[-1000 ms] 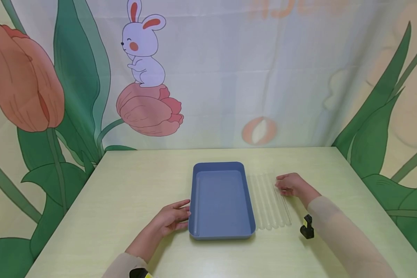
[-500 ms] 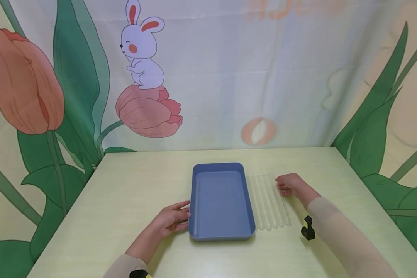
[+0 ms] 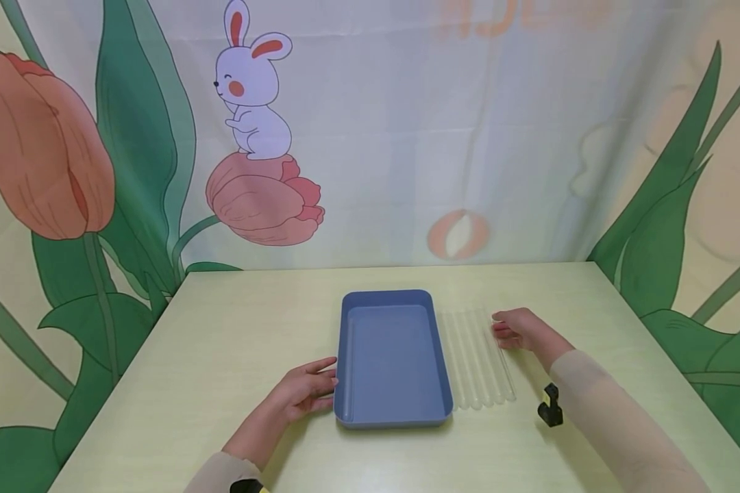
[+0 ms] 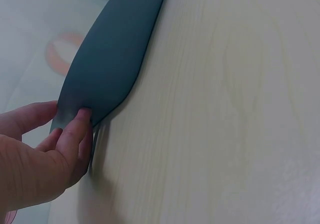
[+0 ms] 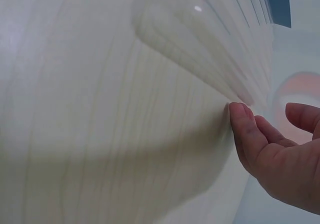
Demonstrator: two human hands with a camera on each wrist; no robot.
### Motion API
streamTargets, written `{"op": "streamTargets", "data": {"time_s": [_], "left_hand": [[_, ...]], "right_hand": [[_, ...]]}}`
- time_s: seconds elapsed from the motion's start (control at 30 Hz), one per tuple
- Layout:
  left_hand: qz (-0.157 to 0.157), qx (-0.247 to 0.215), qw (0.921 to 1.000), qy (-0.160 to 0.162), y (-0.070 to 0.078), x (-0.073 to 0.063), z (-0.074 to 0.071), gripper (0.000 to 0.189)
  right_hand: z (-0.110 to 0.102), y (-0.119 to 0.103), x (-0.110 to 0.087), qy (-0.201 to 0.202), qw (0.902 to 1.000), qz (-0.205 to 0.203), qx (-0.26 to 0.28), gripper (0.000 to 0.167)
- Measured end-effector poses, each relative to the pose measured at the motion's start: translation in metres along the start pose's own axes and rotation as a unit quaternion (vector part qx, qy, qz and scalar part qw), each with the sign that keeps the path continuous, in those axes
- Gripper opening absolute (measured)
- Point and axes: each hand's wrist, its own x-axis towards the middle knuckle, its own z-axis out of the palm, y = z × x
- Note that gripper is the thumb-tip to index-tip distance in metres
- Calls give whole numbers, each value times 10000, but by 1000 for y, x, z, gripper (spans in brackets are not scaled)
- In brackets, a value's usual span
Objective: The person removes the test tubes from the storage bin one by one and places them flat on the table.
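Observation:
A blue rectangular tray (image 3: 391, 363) lies in the middle of the table in the head view. My left hand (image 3: 302, 390) touches its left wall with loosely extended fingers; the left wrist view shows fingertips against the outer wall (image 4: 110, 49). Right of the tray lies a row of several clear test tubes (image 3: 475, 363), side by side, rounded ends toward me. My right hand (image 3: 518, 330) is at the outermost tube's far part. In the right wrist view, fingertips (image 5: 241, 111) touch or nearly touch that tube (image 5: 185, 39), while the thumb stays apart.
The pale wooden table (image 3: 253, 322) extends on both sides of the tray and in front of it. Behind it hangs a printed cloth (image 3: 376, 137) with a rabbit and tulips. A black wrist device (image 3: 550, 405) is at the right sleeve.
Both hands stay nearly in place. My right hand shifts very slightly to the right. The tray and the tubes keep their places, and the head view tilts slightly.

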Motion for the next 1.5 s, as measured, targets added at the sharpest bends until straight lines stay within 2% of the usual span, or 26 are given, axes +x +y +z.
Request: {"op": "streamTargets", "data": {"time_s": [0.33, 0.6, 0.7, 0.77, 0.97, 1.17, 1.5], "left_hand": [[8, -34, 10000, 14, 0, 0, 2, 61], [79, -167, 9994, -278, -1, 2, -5, 66], [51, -129, 9996, -241, -2, 2, -3, 65], [25, -85, 9999, -107, -2, 2, -1, 63], [-36, -73, 10000, 18, -1, 2, 1, 62], [-24, -65, 10000, -43, 1, 2, 0, 62], [-4, -47, 9999, -101, 0, 1, 1, 62]], "right_hand": [[-9, 2, -3, 32, 10000, -74, -53, 53], [-18, -3, -15, -18, 10000, -23, -84, 59], [-22, -8, -21, -13, 10000, -7, -46, 60], [-25, -11, -25, -42, 10000, -39, -57, 61], [-33, -25, -38, -196, 9995, -247, -11, 61], [-37, -42, -53, -308, 9983, -488, -70, 60], [-29, -66, -72, -726, 9929, -932, -114, 64]]}}
